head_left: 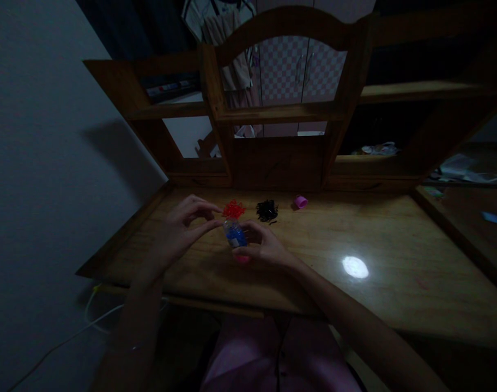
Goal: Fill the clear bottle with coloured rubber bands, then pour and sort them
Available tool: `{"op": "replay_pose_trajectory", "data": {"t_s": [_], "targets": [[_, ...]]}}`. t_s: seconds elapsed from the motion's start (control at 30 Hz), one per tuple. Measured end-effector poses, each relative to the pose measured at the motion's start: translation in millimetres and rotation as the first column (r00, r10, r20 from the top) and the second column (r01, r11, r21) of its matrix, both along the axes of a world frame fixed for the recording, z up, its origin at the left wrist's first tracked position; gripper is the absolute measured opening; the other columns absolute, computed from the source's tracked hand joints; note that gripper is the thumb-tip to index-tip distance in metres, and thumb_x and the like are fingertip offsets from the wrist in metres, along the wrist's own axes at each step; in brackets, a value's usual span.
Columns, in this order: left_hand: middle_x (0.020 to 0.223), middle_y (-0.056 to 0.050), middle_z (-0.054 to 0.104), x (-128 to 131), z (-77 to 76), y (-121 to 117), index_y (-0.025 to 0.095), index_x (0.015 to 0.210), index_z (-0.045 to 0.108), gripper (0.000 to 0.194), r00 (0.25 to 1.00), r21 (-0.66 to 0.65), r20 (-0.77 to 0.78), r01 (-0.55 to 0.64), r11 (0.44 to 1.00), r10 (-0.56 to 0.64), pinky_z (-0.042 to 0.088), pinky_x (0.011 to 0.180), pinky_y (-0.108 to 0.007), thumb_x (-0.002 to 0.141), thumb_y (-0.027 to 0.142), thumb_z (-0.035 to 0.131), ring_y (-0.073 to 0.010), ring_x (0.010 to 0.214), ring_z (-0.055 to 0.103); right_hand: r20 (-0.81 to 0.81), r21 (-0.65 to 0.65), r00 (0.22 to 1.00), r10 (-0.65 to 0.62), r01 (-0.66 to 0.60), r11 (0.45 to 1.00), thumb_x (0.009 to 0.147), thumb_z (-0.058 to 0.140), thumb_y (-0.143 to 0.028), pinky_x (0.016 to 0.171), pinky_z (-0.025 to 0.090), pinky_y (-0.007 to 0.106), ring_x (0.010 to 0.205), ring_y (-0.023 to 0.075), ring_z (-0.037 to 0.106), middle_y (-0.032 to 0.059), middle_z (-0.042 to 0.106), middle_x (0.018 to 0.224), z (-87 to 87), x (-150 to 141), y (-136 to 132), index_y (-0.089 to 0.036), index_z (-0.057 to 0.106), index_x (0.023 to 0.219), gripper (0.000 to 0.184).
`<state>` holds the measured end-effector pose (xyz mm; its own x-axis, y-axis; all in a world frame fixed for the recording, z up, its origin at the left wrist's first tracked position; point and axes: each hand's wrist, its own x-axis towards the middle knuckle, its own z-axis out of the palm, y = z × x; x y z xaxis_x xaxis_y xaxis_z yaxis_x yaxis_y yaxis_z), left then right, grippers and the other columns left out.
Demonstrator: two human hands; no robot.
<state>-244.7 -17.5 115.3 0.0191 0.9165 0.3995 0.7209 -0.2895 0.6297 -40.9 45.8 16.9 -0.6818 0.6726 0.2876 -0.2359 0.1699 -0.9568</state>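
My right hand [265, 247] is closed around a small clear plastic bottle [234, 234] with a blue label or contents and a pink lower end. The bottle is tilted over the wooden desk, its clear end pointing away from me. Left of it, my left hand [187, 223] has thumb and forefinger apart, their tips close to the bottle's clear end. No object shows between them. Just beyond the fingertips lies a loose pile of small red bands [234, 208]. A pile of small black bands [267, 210] lies to its right. Farther right rests a pink cap-like piece [301, 202].
The wooden desk [314, 239] has a shelf unit [279, 114] along its back edge. A grey wall [40, 163] stands at the left, with a white cable [105, 314] below. A bright light spot falls on the desk's right half. Plastic bags [469, 167] lie at the far right.
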Motion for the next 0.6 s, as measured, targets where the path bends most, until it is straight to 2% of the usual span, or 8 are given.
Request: {"op": "replay_pose_trajectory", "data": {"t_s": [0.07, 0.13, 0.2, 0.27, 0.37, 0.43, 0.5, 0.6], "targets": [[0.116, -0.005, 0.063, 1, -22.0, -5, 0.024, 0.116, 0.060, 0.043, 0.988, -0.023, 0.149, -0.032, 0.999, 0.036, 0.053, 0.094, -0.036, 0.079, 0.039, 0.073, -0.0203, 0.106, 0.063, 0.021, 0.043, 1.000, -0.001, 0.000, 0.999, 0.074, 0.080, -0.030, 0.097, 0.050, 0.038, 0.105, 0.0197, 0.065, 0.0061, 0.065, 0.119, -0.6, -1, -2, -0.021, 0.058, 0.117, 0.049], [0.138, -0.009, 0.053, 7, -48.5, -12, 0.026, 0.134, 0.048, 0.069, 0.952, -0.093, 0.307, 0.021, 0.995, 0.008, 0.050, 0.100, -0.039, 0.073, 0.038, 0.078, -0.0243, 0.122, 0.056, 0.041, 0.101, 0.999, -0.005, 0.001, 0.995, 0.075, 0.079, -0.030, 0.096, 0.051, 0.038, 0.105, 0.0196, 0.065, 0.0063, 0.064, 0.119, -2.8, -3, -4, -0.021, 0.057, 0.117, 0.048], [0.148, -0.011, 0.045, 20, -73.7, -20, 0.025, 0.142, 0.039, 0.081, 0.924, -0.181, 0.381, 0.052, 0.982, 0.021, 0.048, 0.104, -0.039, 0.072, 0.037, 0.078, -0.0262, 0.131, 0.050, 0.052, 0.203, 0.999, -0.015, 0.004, 0.979, 0.076, 0.077, -0.028, 0.095, 0.052, 0.037, 0.106, 0.0195, 0.064, 0.0067, 0.062, 0.120, -5.0, -6, -5, -0.022, 0.056, 0.118, 0.047], [0.144, -0.012, 0.050, 36, -92.8, -27, 0.023, 0.141, 0.041, 0.075, 0.914, -0.256, 0.384, -0.028, 0.966, 0.129, 0.046, 0.105, -0.038, 0.076, 0.037, 0.074, -0.0258, 0.130, 0.052, 0.081, 0.354, 0.996, -0.024, -0.006, 0.935, 0.078, 0.075, -0.022, 0.098, 0.051, 0.037, 0.112, 0.0209, 0.061, 0.0082, 0.059, 0.123, -4.2, -8, -9, -0.021, 0.055, 0.120, 0.047], [0.136, -0.011, 0.059, 62, -108.6, -33, 0.021, 0.134, 0.047, 0.052, 0.861, -0.284, 0.429, -0.159, 0.946, 0.273, 0.046, 0.105, -0.036, 0.086, 0.036, 0.060, -0.0231, 0.127, 0.056, 0.229, 0.544, 0.970, -0.076, -0.063, 0.837, 0.077, 0.069, -0.009, 0.103, 0.047, 0.040, 0.122, 0.0242, 0.055, 0.0109, 0.056, 0.130, 8.5, -2, -17, -0.022, 0.052, 0.129, 0.057], [0.132, -0.011, 0.062, 74, -114.3, -33, 0.021, 0.128, 0.050, 0.044, 0.808, -0.278, 0.499, -0.194, 0.941, 0.314, 0.047, 0.104, -0.036, 0.087, 0.036, 0.058, -0.0226, 0.124, 0.058, 0.347, 0.610, 0.920, -0.180, -0.076, 0.789, 0.078, 0.065, -0.006, 0.100, 0.049, 0.040, 0.121, 0.0253, 0.056, 0.0104, 0.055, 0.133, 25.4, 10, -24, -0.025, 0.050, 0.134, 0.061], [0.125, -0.011, 0.065, 81, -119.4, -33, 0.021, 0.121, 0.053, 0.039, 0.768, -0.271, 0.542, -0.226, 0.936, 0.342, 0.049, 0.100, -0.037, 0.087, 0.038, 0.060, -0.0239, 0.118, 0.061, 0.401, 0.678, 0.861, -0.312, -0.049, 0.734, 0.082, 0.063, -0.011, 0.097, 0.050, 0.042, 0.118, 0.0265, 0.058, 0.0094, 0.056, 0.134, 46.7, 24, -32, -0.027, 0.050, 0.135, 0.057], [0.111, -0.010, 0.069, 83, -126.9, -35, 0.022, 0.116, 0.055, 0.037, 0.797, -0.238, 0.500, -0.249, 0.939, 0.338, 0.054, 0.089, -0.038, 0.085, 0.041, 0.063, -0.0260, 0.104, 0.067, 0.388, 0.760, 0.858, -0.336, -0.092, 0.643, 0.089, 0.057, -0.018, 0.094, 0.051, 0.039, 0.116, 0.0244, 0.060, 0.0065, 0.059, 0.134, 76.4, 40, -42, -0.028, 0.052, 0.133, 0.046]]}}
